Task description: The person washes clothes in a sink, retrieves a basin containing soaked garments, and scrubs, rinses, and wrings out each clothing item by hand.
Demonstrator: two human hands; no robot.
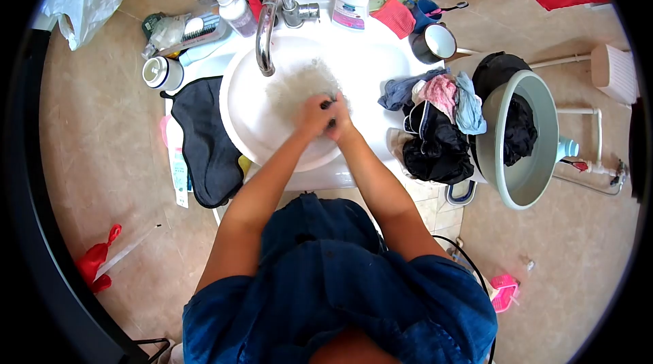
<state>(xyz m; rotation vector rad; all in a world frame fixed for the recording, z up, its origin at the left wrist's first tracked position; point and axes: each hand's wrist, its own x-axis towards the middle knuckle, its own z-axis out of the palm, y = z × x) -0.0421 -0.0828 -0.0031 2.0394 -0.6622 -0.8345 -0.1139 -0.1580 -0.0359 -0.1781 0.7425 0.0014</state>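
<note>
Over the white sink basin (238,119), my left hand (313,116) and my right hand (340,119) are pressed together. A small dark cloth (327,104) is bunched between them, mostly hidden by the fingers. Both hands are closed on it and slightly blurred by motion. Whitish, sudsy water (292,89) lies in the basin beneath. The chrome faucet (266,38) reaches over the basin's back edge; I cannot tell whether water runs from it.
Right of the basin, a pile of clothes (439,153) lies beside a grey-green tub (507,160) holding black fabric (520,129). A black padded piece (204,140) covers the left counter. Behind stand a white bottle (351,2), a pump bottle (235,10) and a mug (435,43).
</note>
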